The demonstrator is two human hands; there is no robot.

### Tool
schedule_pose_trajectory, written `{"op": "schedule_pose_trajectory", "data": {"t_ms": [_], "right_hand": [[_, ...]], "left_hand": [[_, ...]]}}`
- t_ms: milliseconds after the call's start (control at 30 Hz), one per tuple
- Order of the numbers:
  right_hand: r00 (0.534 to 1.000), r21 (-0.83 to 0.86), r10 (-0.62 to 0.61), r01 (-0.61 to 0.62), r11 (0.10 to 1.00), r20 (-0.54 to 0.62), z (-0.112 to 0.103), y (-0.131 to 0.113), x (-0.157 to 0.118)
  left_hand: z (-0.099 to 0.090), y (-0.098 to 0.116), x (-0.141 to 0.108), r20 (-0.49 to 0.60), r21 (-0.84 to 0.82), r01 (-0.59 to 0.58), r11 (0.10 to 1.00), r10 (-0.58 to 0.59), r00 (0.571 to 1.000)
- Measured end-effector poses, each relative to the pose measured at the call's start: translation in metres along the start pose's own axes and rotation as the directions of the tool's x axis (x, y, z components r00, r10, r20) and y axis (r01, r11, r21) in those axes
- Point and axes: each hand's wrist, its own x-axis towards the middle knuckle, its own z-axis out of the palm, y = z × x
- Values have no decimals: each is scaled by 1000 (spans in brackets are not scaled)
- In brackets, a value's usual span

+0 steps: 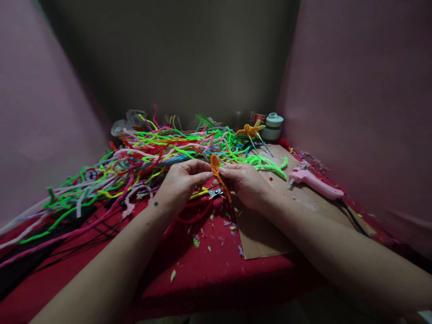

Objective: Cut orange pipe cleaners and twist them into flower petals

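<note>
An orange pipe-cleaner piece [215,165] is held up between both hands, its top bent into a loop and its tail hanging down to the right. My left hand [182,182] pinches it from the left side. From the right, my right hand [241,182] grips it with thumb and fingers just below the loop. Under the hands lie cutters [215,193] with a metal head, beside yellow and red handles. Behind the hands spreads a large heap of colourful pipe cleaners [162,150].
A pink glue gun [315,183] with a black cord rests on a cardboard sheet [263,234] at the right. Orange and yellow flowers [250,130] on stems stand near a pale green jar [272,127]. Fuzzy scraps dot the red cloth [202,270].
</note>
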Motion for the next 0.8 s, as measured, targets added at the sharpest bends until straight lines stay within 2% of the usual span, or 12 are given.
{"op": "schedule_pose_trajectory", "data": {"t_ms": [267, 400, 500, 800], "right_hand": [[992, -230, -121, 108, 967, -45, 10, -6, -9], [989, -192, -116, 97, 976, -90, 13, -8, -11], [983, -234, -145, 114, 965, -116, 13, -7, -9], [968, -315, -245, 216, 924, -53, 15, -3, -12]], "left_hand": [[2, -4, 1, -59, -9, 14, 1000, -15, 998], [1, -7, 3, -17, -34, 48, 998, -48, 999], [-1, -9, 4, 10, -36, 74, 997, -73, 997], [-4, -15, 7, 113, 45, 70, 997, -75, 991]]}}
